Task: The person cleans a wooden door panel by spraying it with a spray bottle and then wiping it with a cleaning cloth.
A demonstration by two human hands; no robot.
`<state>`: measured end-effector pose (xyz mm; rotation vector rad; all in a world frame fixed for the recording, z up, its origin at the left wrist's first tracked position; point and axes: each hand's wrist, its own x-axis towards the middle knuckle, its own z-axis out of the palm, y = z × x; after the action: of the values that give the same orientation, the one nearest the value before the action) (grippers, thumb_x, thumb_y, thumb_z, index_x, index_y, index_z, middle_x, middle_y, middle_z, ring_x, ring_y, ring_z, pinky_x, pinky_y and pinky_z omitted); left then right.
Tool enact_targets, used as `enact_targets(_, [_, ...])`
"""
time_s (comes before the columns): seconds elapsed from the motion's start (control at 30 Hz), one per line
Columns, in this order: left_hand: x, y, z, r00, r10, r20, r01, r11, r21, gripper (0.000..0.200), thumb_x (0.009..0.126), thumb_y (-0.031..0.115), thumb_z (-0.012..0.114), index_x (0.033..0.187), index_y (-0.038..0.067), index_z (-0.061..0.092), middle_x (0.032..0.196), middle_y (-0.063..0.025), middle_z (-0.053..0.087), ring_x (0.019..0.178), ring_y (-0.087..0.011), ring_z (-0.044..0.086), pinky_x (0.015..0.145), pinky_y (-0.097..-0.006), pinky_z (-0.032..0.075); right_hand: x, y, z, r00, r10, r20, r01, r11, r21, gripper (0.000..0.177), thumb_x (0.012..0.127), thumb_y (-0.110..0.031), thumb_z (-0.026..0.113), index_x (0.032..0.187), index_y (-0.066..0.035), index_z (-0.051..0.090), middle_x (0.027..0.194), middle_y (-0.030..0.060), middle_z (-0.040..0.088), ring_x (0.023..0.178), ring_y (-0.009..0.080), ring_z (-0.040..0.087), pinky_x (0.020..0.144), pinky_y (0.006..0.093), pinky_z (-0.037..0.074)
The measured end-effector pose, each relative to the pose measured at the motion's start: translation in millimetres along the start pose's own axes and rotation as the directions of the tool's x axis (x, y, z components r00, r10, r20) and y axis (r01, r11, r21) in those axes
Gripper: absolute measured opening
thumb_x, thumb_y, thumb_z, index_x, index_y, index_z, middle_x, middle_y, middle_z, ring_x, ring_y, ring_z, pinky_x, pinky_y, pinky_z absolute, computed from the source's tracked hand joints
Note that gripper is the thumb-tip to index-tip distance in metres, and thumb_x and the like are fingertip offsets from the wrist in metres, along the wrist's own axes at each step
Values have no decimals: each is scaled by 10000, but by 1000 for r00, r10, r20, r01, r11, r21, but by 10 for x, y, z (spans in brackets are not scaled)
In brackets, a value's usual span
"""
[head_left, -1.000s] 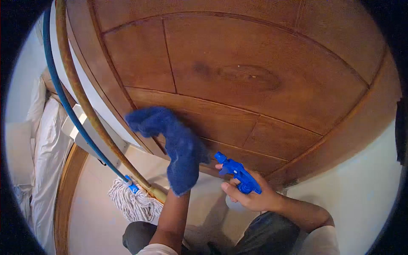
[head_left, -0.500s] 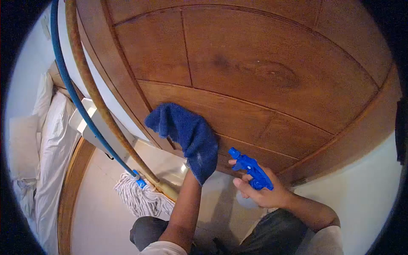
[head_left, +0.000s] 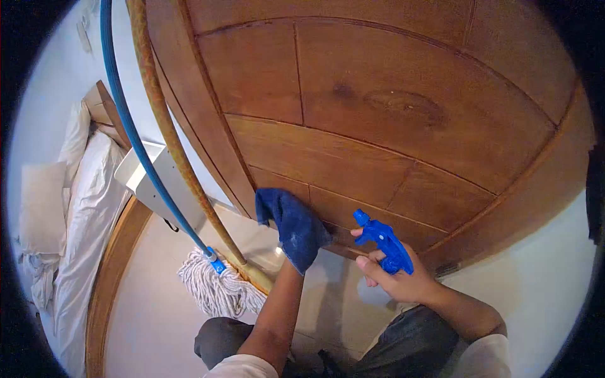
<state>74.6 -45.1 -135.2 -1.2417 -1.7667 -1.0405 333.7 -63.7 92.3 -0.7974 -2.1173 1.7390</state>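
A dark blue cloth (head_left: 296,230) drapes over my left hand, hiding the fingers; below it my left forearm (head_left: 277,315) shows. The cloth lies against the lower part of a brown wooden door (head_left: 353,157), near its left edge. My right hand (head_left: 403,283) is wrapped round a spray bottle (head_left: 386,246) with a bright blue trigger head, held in front of the door's bottom right. The nozzle points up and to the left. Most of the bottle's body is hidden behind my hand, though a pale translucent part shows beneath it.
A mop with a blue handle (head_left: 135,142) and white string head (head_left: 220,286) stands at the left, beside a brown-patterned pole (head_left: 167,120). Behind them are a white box-like object (head_left: 151,170) and a bed with white bedding (head_left: 88,208). My knees (head_left: 220,340) are close below.
My left hand has slid the cloth down and slightly right along the door. The right hand with the spray bottle has shifted a little right and up. The view has turned slightly.
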Motion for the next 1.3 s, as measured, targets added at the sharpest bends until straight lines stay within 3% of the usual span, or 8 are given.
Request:
enact_targets(0.1, [-17,-209,-428,828,65,557,20,989,-145,448,619,329,867,881,37,651,850,-174,577,910,-390,547,893,-520,396,7,72,-6,999,-46,-4,46,999,-5,509,1020,-216,662,1487,-117,487,687,-57,545,623,57,545,591,258,453])
enact_targets(0.2, [-184,-177,-27,759,-335,558,637,558,-532,454,650,271,841,983,37,639,846,-145,557,923,-353,550,881,-519,399,-13,-31,2,1000,-2,-28,2,1000,-27,505,1019,-219,664,1483,-114,493,672,-60,534,616,57,535,588,251,440])
enact_targets(0.37, [-352,-567,149,890,-64,452,128,985,-112,363,804,170,754,1098,31,592,984,-111,593,1000,-313,559,946,-441,433,1,22,-37,1000,1,-9,-1,1000,7,507,1017,-232,668,1480,-116,497,737,-55,549,643,48,511,602,244,437])
enact_targets(0.53, [254,-519,-241,730,-204,653,569,711,-414,260,974,159,615,1188,42,525,1075,-92,546,1049,-265,499,1013,-358,421,48,-1,-39,997,72,10,-72,997,42,489,1012,-241,671,1454,-111,505,783,-39,558,695,52,518,626,254,450])
enact_targets(0.93, [698,532,-555,842,-348,413,538,466,-703,74,1028,77,566,1092,73,602,983,-47,566,958,-172,564,849,-358,508,138,62,-124,994,100,35,-101,995,24,422,1011,-230,671,1389,-111,528,779,-48,542,669,53,500,592,261,429])
enact_targets(1.1, [565,308,-397,906,-71,417,222,918,-328,139,1032,60,567,1163,89,604,1027,-33,583,954,-167,565,839,-338,519,147,2,-115,994,91,53,-95,992,79,412,1016,-229,664,1392,-120,533,775,-65,521,657,48,477,591,254,424])
enact_targets(1.27, [866,388,-540,860,-326,393,510,598,-618,131,1056,111,547,1174,110,605,1038,-25,602,967,-194,585,884,-358,527,127,-21,-107,993,114,28,-115,993,23,401,1022,-228,656,1385,-110,535,782,-56,523,676,49,483,603,249,427])
enact_targets(1.3, [863,281,-445,822,-335,461,523,122,-843,144,1064,126,530,1183,112,608,1046,-30,609,980,-197,592,898,-361,528,123,-36,-107,992,124,30,-125,992,9,400,1022,-229,655,1384,-108,535,783,-53,524,681,49,485,605,248,429])
